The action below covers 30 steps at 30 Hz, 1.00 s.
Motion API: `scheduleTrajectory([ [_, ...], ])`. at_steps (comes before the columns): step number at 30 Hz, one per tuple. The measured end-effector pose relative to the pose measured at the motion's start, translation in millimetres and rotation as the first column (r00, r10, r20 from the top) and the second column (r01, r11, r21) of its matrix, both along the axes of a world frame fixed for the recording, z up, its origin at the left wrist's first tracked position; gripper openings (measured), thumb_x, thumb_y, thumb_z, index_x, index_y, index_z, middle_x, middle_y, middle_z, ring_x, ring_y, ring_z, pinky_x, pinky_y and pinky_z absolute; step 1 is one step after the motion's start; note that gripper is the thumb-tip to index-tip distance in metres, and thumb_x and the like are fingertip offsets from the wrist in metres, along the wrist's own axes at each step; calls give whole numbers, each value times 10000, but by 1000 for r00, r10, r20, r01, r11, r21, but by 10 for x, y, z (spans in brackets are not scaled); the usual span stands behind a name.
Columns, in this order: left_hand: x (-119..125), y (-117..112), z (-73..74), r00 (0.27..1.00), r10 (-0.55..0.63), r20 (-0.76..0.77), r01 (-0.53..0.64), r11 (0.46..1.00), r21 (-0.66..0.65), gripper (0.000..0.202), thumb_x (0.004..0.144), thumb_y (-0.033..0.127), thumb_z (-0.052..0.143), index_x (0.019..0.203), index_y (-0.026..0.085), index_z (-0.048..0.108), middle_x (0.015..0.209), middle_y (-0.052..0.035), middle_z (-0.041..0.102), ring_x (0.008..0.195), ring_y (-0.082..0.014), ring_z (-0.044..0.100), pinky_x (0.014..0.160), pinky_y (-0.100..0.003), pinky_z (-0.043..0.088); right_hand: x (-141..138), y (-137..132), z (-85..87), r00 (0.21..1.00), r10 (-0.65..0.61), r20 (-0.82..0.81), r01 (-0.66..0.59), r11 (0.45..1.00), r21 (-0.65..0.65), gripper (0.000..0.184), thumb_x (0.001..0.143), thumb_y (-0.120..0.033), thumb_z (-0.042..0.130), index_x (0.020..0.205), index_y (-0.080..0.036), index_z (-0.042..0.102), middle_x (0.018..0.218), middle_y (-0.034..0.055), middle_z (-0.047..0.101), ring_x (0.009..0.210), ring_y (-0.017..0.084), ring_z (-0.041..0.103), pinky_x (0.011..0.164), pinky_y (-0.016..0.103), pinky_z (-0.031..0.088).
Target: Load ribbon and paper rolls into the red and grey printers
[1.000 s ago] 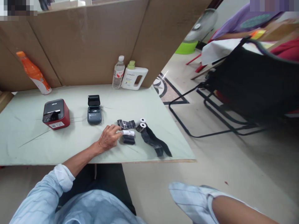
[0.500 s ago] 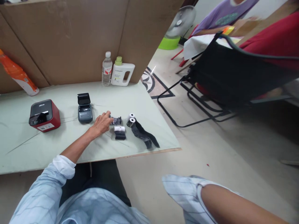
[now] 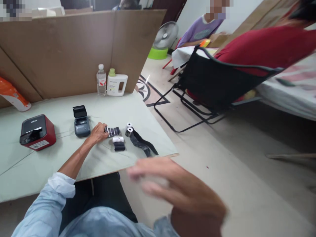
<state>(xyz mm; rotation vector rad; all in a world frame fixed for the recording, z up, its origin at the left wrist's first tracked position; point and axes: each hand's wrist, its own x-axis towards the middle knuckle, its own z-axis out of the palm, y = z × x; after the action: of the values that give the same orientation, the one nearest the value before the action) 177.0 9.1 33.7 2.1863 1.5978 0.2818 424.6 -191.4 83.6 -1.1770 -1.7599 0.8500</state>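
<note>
My left hand (image 3: 98,132) is closed on the left end of a black printed label roll (image 3: 113,132) lying on the table. Just in front of it is a second roll (image 3: 118,140), white with a black strip hanging toward me. To the right, two small rolls (image 3: 129,131) stand on end, and their long black strips trail to the table's front edge. My right hand (image 3: 170,184) is raised in front of that edge, blurred by motion, with thumb and forefinger apart and nothing visible between them. A small dark label printer (image 3: 82,127) with its lid up sits left of my left hand.
A red and black box-shaped device (image 3: 38,133) stands at the table's left. Along the cardboard screen (image 3: 74,56) are an orange bottle (image 3: 14,95), a water bottle (image 3: 101,82) and a white jug (image 3: 117,85). At right are a black folding chair (image 3: 219,84), two people and a fan (image 3: 166,35).
My right hand has swung in from the lower right, up toward the table's front edge. My left hand has closed on the black label roll. The view has shifted a little.
</note>
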Motion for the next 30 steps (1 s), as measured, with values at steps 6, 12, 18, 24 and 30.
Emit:
scheduleTrajectory([
  [6,-162,-18,36,962,71,264,-67,997,-24,385,688,201,743,1070,159,773,1038,-50,686,951,-222,662,893,-339,553,-370,687,-273,976,-129,175,147,984,-95,266,941,-354,666,1168,-246,751,1020,65,776,908,229,705,844,364,550],
  [12,-334,-46,244,800,132,586,-108,991,-76,448,624,275,799,1055,155,782,994,-64,716,762,-183,662,672,-300,545,-560,850,-453,970,-232,-73,212,953,-218,437,867,-468,742,1221,-212,716,1146,91,766,848,200,688,846,372,564],
  [18,-361,-276,449,641,189,744,11,967,-256,569,611,347,880,1119,146,719,790,-31,736,687,-186,678,640,-295,525,-864,1041,-437,849,-229,-477,17,913,-408,580,746,-617,798,1107,-173,707,1012,103,762,657,160,673,504,250,475],
  [24,-449,-480,509,571,184,800,130,942,-310,499,615,407,909,995,153,709,892,-51,747,744,-169,677,650,-281,549,-1015,1077,-404,836,-233,-497,40,929,-369,515,779,-679,753,647,-193,646,578,32,671,461,100,493,464,232,401],
  [30,-682,-594,580,612,199,766,160,917,-366,433,659,422,885,939,151,696,793,-31,707,656,-142,627,560,-256,513,-1091,1058,-324,866,-169,-471,0,941,-338,461,798,-640,743,658,-209,660,613,31,682,523,129,543,522,256,461],
])
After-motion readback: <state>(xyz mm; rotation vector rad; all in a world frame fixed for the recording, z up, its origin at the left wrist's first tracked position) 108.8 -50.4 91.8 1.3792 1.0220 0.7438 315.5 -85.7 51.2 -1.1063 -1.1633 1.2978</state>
